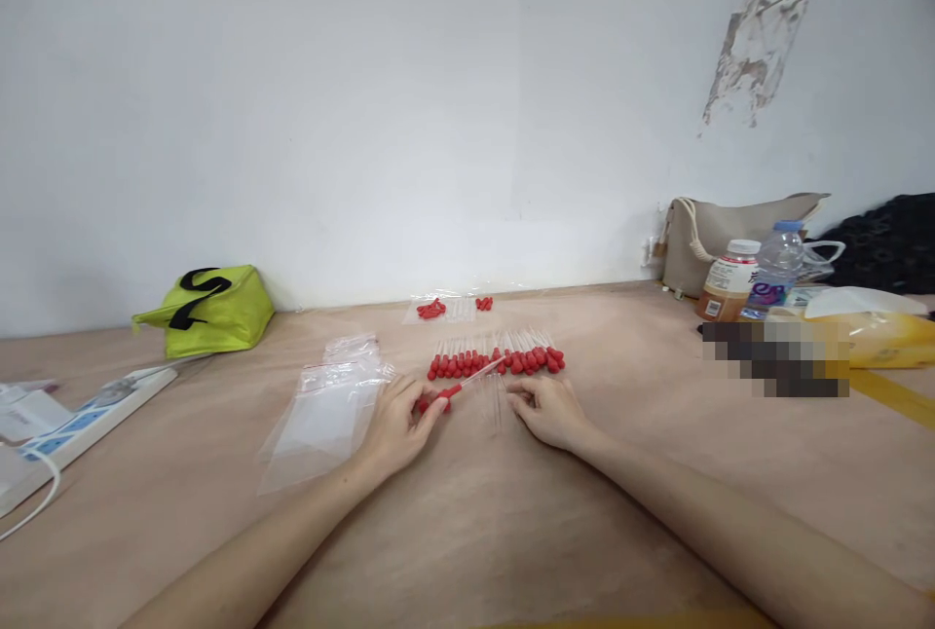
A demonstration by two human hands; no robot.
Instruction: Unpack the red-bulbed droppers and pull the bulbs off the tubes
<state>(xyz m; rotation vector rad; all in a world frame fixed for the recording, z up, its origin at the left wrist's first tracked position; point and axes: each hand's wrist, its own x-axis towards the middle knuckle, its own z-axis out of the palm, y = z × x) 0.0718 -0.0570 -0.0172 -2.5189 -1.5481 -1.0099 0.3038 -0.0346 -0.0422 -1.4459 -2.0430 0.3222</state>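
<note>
Left hand: the left hand (398, 422) is pinching a red-bulbed dropper (453, 391) between thumb and fingers, its clear stem slanting up and to the right; another bit of red is showing under the fingers.
Right hand: the right hand (551, 410) is resting low with its fingers curled and narrowly gathered, the tips lying just beside some thin clear tubes (499, 407); whether they are gripping any, I cannot tell.
Dropper row: a row of red-bulbed droppers (457, 363) is lying just beyond both hands, bulbs facing the person, pale stems pointing toward the wall (365, 123); the held stem's tip is reaching over this row.
Clear zip bags: a loose, overlapping stack of clear zip bags (314, 420) is lying beside the left hand.
Far packet: a clear packet (459, 310) is lying near the wall, with red bulbs (431, 309) showing at its left end and more just right of it.
Left side: a lime-green pouch (219, 313) is standing behind a power strip (88, 425).
Right side: two bottles (730, 278) are standing before a grey bag (683, 259).
</note>
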